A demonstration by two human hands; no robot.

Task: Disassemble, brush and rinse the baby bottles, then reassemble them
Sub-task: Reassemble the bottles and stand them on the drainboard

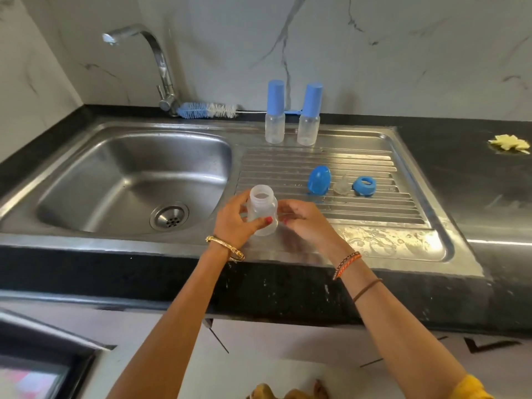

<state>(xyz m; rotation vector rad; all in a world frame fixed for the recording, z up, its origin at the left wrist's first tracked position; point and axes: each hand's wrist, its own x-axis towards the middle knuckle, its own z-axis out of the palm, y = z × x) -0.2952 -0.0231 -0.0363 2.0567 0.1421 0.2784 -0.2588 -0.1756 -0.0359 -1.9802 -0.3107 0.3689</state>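
Two hands meet over the front rim of the steel sink unit, between basin and draining board. Left hand (234, 218): fingers and thumb curled round an open bottle body (262, 210), clear plastic, upright, neck uncovered, threads visible. Right hand (302, 218): fingertips at the bottle's right side, fingers partly bent; whether it grips the bottle or merely touches it cannot be told from this angle. Gold bangle (226, 247) on the left wrist; orange and dark thread bands (347, 263) on the right wrist, a thin brown band further up the forearm.

Draining board (374, 214), ribbed steel, wet at its near edge. On it, right of the hands, in a row: blue cap (319, 180) on its side; clear teat (342, 187), apparently, its outline faint against the steel; blue collar ring (365, 186). At the board's far edge, two assembled bottles with blue caps, left one (275, 112) and right one (309, 114), upright, near each other.

Basin (129, 174), left of the hands, drain (169, 217) at its near side. Tap (155, 59) behind the basin. Bottle brush (207, 110), blue and white bristles, lying behind the sink on the dark tabletop (460, 156), its handle running behind the two bottles. Yellow scraps (509, 144) on the tabletop at far right.
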